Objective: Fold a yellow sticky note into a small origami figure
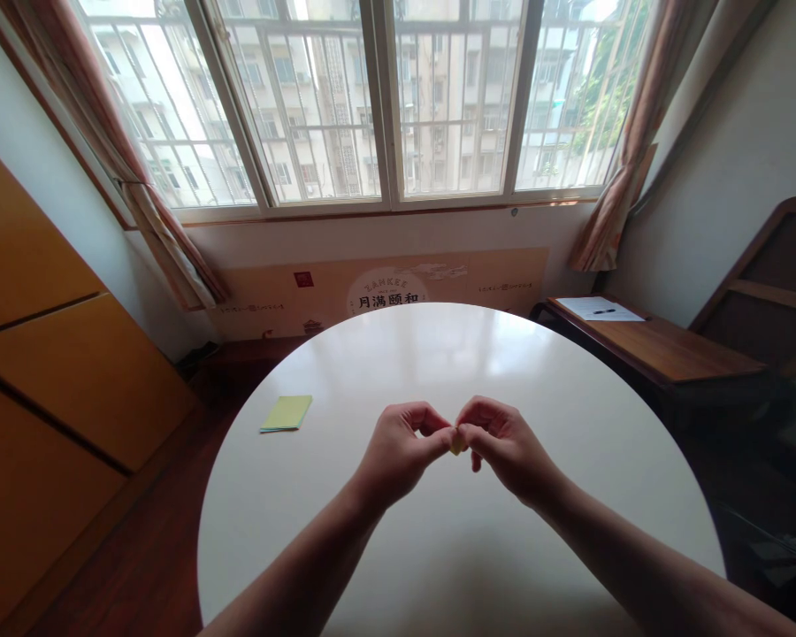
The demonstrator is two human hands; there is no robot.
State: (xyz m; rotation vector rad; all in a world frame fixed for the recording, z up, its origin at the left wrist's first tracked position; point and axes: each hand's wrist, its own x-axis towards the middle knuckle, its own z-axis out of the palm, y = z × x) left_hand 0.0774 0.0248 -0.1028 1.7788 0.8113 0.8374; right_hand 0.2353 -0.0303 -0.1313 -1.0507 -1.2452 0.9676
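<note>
- An orange-brown cabinet point(36, 398) lines the far left, dark seams dividing its panels.
- A tied pinkish curtain point(129, 168) hangs beside the window point(385, 97), which shows bars and pale buildings outside.
- A stack of yellow-green square notes point(287, 412), bluish along its near edge, lies on the left part of the round white surface point(504, 354).
- Behind the surface, a beige banner point(524, 270) runs along the wall under the window. A dark red square near its left half bears marks too small to read. At its centre, a pale disc carries arched lettering that seems to read "ZANKEE", with large black characters "月满颐和" below; the line between them and the script at both sides are too small to make out.
- The left hand point(398, 451) has its grip pinched, thumb against forefinger, on a small yellowish piece point(456, 442).
- That piece sits between the two hands, above the middle of the surface, mostly hidden by fingertips.
- The right hand point(510, 447) pinches the same piece from its side, grip likewise closed on it, one lower finger hanging down.
- Farther right, a white sheet point(584, 306) with a dark pen point(603, 310) on it lies on a low brown wooden surface point(683, 349); any writing there is illegible.
</note>
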